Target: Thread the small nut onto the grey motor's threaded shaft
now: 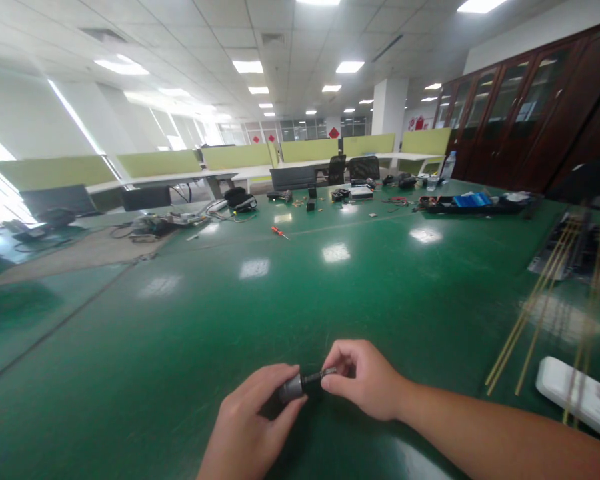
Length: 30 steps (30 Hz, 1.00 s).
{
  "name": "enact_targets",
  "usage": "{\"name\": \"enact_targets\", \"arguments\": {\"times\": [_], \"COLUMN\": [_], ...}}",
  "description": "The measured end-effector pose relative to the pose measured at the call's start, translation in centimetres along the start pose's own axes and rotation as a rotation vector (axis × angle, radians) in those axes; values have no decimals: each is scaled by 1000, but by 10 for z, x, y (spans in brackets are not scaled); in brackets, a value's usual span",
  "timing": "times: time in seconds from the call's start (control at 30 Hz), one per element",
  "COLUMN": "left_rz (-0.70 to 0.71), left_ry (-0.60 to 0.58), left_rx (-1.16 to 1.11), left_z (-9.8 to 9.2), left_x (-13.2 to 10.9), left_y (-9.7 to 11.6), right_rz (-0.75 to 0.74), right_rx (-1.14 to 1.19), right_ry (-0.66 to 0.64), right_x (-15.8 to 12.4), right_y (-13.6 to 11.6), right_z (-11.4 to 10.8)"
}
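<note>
Green table [230,313] fills the view in an open office, with desk partitions at the far end and a dark cabinet [530,107] on the right wall.

Left hand [250,420]: the thumb and forefingers are closed around the thick grey end of a small cylinder [293,388]. The remaining fingers are curled under and hidden.

Right hand [367,380]: the thumb and forefinger pinch the thin dark end of the cylinder. The other fingers are folded toward the palm.

Cylinder: it lies roughly level between the two sets of fingertips, just above the table. It is possibly a small motor with a shaft, but the part is too small in view to confirm.

Surroundings:
- Thin yellow rods [530,320] lie right of the right-hand fingers, well apart.
- A white flat object [580,393] lies beside the near ends of the rods.
- A red-handled screwdriver [279,231] lies far beyond the fingertips.
- A blue box [473,200] and loose tools and cables lie along the far edge of the table.
</note>
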<state>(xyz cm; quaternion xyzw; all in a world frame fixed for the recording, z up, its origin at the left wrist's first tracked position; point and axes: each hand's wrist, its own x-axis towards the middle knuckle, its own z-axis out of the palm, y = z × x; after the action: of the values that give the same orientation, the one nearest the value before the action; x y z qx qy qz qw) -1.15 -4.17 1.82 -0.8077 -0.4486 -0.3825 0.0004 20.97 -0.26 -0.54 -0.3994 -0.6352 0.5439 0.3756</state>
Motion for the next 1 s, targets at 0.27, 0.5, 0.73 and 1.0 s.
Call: {"name": "enact_targets", "arguments": {"times": [0.27,0.5,0.73,1.0], "left_rz": [-7,-21,-4,-12], "left_ry": [2,-7,3,-8], "left_rx": [10,21,32,38], "left_z": [0,0,-1,-1], "left_x": [0,-2,0,-4], "left_y": [-2,-2,-4,-6], "right_rz": [3,12,13,1], "right_rx": [10,14,24,39], "right_ry": [-6,-3,8,4], "right_x": [0,1,0,1], "right_y": [-2,2,0,0], "right_z": [-1,0,-1,-1]}}
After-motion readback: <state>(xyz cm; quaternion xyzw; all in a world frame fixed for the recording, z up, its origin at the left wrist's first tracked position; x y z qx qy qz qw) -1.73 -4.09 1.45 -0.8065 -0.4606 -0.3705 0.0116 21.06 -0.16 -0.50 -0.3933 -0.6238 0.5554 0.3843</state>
